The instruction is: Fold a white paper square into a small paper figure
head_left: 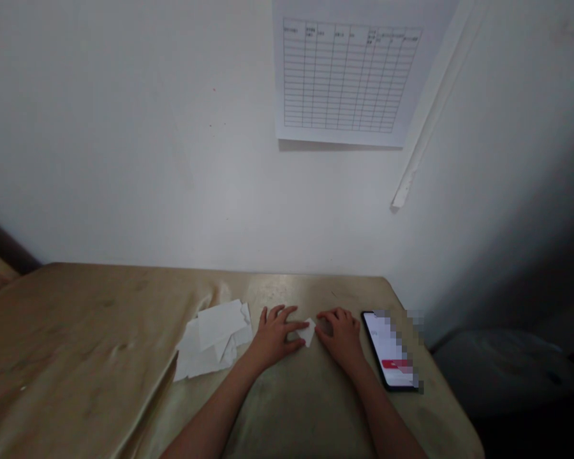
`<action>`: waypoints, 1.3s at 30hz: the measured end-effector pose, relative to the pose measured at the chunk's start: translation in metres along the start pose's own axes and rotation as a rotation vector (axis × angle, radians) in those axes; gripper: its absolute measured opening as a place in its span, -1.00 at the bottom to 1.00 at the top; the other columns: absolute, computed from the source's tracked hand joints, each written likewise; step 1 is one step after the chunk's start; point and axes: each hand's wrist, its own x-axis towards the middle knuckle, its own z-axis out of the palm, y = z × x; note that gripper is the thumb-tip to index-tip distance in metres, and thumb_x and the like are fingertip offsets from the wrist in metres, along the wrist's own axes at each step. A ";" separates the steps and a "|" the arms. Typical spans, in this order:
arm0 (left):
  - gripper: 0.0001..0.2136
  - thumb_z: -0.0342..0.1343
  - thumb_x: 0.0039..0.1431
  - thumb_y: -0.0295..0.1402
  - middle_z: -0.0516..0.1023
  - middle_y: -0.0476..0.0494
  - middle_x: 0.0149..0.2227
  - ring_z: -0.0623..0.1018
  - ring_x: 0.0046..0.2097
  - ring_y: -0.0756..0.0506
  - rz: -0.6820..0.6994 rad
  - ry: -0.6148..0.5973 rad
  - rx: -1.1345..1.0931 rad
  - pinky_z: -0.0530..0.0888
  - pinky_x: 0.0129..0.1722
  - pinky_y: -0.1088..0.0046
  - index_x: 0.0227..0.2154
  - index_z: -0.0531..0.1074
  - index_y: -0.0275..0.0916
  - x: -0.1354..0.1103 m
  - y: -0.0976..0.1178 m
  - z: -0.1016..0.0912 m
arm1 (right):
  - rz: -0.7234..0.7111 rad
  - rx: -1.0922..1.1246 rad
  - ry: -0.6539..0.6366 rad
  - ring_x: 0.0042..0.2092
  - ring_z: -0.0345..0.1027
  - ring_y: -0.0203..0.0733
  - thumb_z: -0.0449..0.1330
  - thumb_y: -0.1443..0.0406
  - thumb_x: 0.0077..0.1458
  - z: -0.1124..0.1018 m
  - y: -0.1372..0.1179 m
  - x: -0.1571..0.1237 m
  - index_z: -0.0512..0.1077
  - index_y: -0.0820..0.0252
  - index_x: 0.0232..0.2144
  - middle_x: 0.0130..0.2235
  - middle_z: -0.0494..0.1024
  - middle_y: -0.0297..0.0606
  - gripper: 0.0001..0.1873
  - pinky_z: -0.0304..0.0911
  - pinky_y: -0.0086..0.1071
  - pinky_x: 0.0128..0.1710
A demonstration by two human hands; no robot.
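A small folded piece of white paper [309,334] lies on the tabletop between my two hands. My left hand [275,335] holds it down from the left, index fingertip on top and thumb at its lower edge, the other fingers spread. At the right corner of the paper is the thumb of my right hand [342,335], whose index finger is curved and apart from the thumb. To the left of my left hand lies a loose pile of white paper pieces [220,325], some with torn edges.
A phone [387,357] with a lit screen, partly blurred out, lies right of my right hand. The table [100,331] has a wrinkled tan cover and stands against a white wall [172,159]. A printed grid sheet [344,83] hangs there. Beyond the table's right edge is a dark bulky shape [502,370].
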 end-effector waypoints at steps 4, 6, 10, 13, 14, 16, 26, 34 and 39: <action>-0.59 0.25 0.11 -0.11 0.26 0.02 0.31 0.15 0.34 -0.34 -0.007 0.016 0.002 -0.11 0.30 -0.29 0.05 0.45 0.25 0.000 0.002 0.002 | -0.002 -0.020 0.010 0.09 0.23 -0.02 0.22 0.16 0.13 0.000 -0.002 -0.001 0.48 -0.07 -0.06 -0.02 0.47 -0.22 -0.71 0.03 -0.16 0.08; -0.60 0.25 0.11 -0.11 0.26 0.00 0.31 0.15 0.34 -0.33 -0.003 0.030 0.004 -0.11 0.30 -0.28 0.04 0.46 0.22 0.000 0.002 0.004 | -0.002 -0.030 0.014 0.10 0.22 -0.01 0.23 0.16 0.12 0.000 -0.004 -0.002 0.49 -0.07 -0.07 -0.01 0.46 -0.22 -0.71 0.03 -0.16 0.08; -0.62 0.26 0.10 -0.10 0.26 -0.01 0.31 0.16 0.33 -0.33 -0.003 0.050 0.007 -0.12 0.30 -0.28 0.01 0.48 0.17 0.001 -0.001 0.011 | -0.013 -0.025 -0.005 0.08 0.21 -0.01 0.23 0.16 0.12 -0.002 -0.008 -0.003 0.52 -0.08 -0.13 -0.02 0.47 -0.23 -0.77 0.03 -0.15 0.07; -0.64 0.27 0.10 -0.09 0.27 -0.01 0.31 0.16 0.33 -0.33 -0.008 0.062 0.001 -0.13 0.30 -0.28 -0.02 0.50 0.14 0.002 -0.003 0.015 | -0.026 -0.012 -0.009 0.07 0.22 -0.01 0.24 0.17 0.13 -0.003 -0.008 -0.003 0.56 -0.10 -0.22 -0.04 0.48 -0.24 -0.85 0.02 -0.12 0.07; -0.65 0.27 0.09 -0.09 0.28 -0.02 0.30 0.16 0.33 -0.33 -0.006 0.066 0.000 -0.13 0.30 -0.28 -0.03 0.50 0.12 0.002 -0.003 0.015 | -0.028 -0.007 -0.007 0.07 0.21 -0.01 0.24 0.17 0.13 -0.002 -0.008 -0.003 0.57 -0.11 -0.24 -0.05 0.48 -0.24 -0.86 0.01 -0.12 0.08; -0.66 0.27 0.09 -0.08 0.29 -0.03 0.29 0.17 0.32 -0.32 -0.003 0.070 0.000 -0.13 0.31 -0.27 -0.04 0.51 0.11 0.003 -0.004 0.016 | -0.033 0.003 -0.003 0.09 0.20 0.00 0.25 0.18 0.12 -0.002 -0.007 -0.003 0.58 -0.13 -0.25 -0.06 0.49 -0.25 -0.87 0.01 -0.10 0.09; -0.69 0.26 0.10 -0.05 0.35 -0.06 0.26 0.21 0.30 -0.30 0.001 0.073 -0.015 -0.08 0.28 -0.31 -0.10 0.53 0.07 0.004 0.000 0.013 | -0.120 0.142 -0.037 0.12 0.21 -0.07 0.25 0.30 0.12 -0.001 -0.008 -0.003 0.60 -0.13 -0.31 -0.08 0.59 -0.39 -0.84 0.02 -0.14 0.14; -0.71 0.36 -0.01 -0.10 0.48 -0.07 0.14 0.31 0.23 -0.27 0.068 0.146 -0.030 -0.04 0.29 -0.24 -0.21 0.58 0.00 0.008 -0.006 0.018 | -0.146 0.229 -0.073 0.18 0.19 -0.03 0.29 0.29 0.06 0.002 -0.005 -0.002 0.61 -0.11 -0.24 -0.05 0.61 -0.39 -0.80 -0.05 -0.08 0.22; -0.71 0.42 -0.09 -0.14 0.47 -0.05 0.16 0.30 0.23 -0.31 0.096 0.150 -0.035 -0.01 0.27 -0.23 -0.24 0.62 0.04 0.009 -0.012 0.010 | -0.159 0.266 -0.096 0.26 0.13 0.01 0.31 0.29 0.03 0.003 -0.002 -0.002 0.61 -0.11 -0.22 -0.02 0.60 -0.38 -0.77 -0.17 0.01 0.29</action>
